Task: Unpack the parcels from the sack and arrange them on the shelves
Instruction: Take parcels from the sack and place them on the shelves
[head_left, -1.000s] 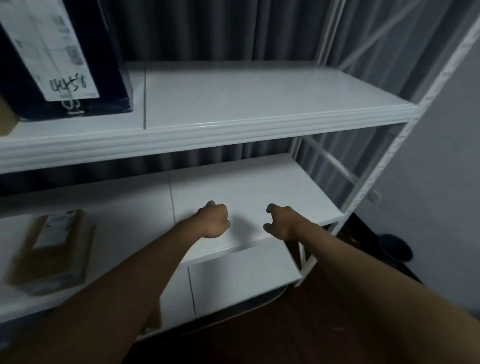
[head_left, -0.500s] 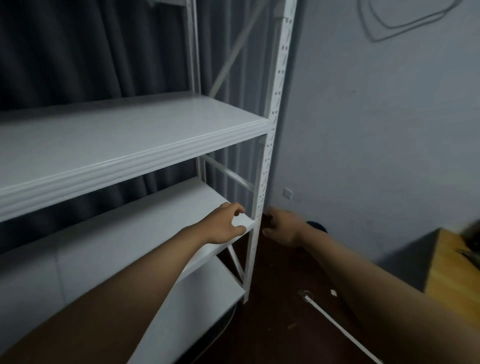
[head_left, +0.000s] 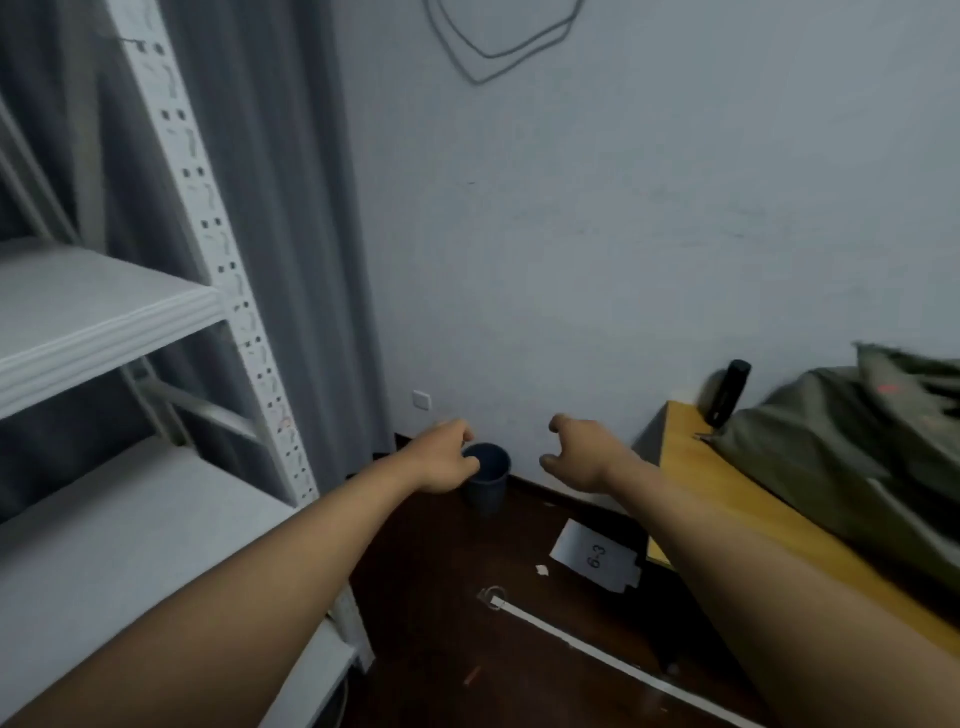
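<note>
A grey-green sack (head_left: 852, 457) lies bunched on a yellow wooden table (head_left: 727, 525) at the right. The white metal shelf unit (head_left: 93, 317) stands at the left, its visible boards bare. My left hand (head_left: 447, 460) and my right hand (head_left: 576, 457) hover side by side in mid-air between shelf and table, fingers loosely curled, each holding nothing. No parcel is in view.
A dark blue bin (head_left: 488, 475) stands on the dark floor by the wall, just behind my left hand. A white sheet marked 6-3 (head_left: 595, 556) and a white strip (head_left: 597, 649) lie on the floor. A black cylinder (head_left: 727, 392) stands on the table's far corner.
My view has swung right, away from the shelf boards and the parcels on them, toward the wall, the table and the sack. Both hands left the shelf edge and moved right with it, still holding nothing.
</note>
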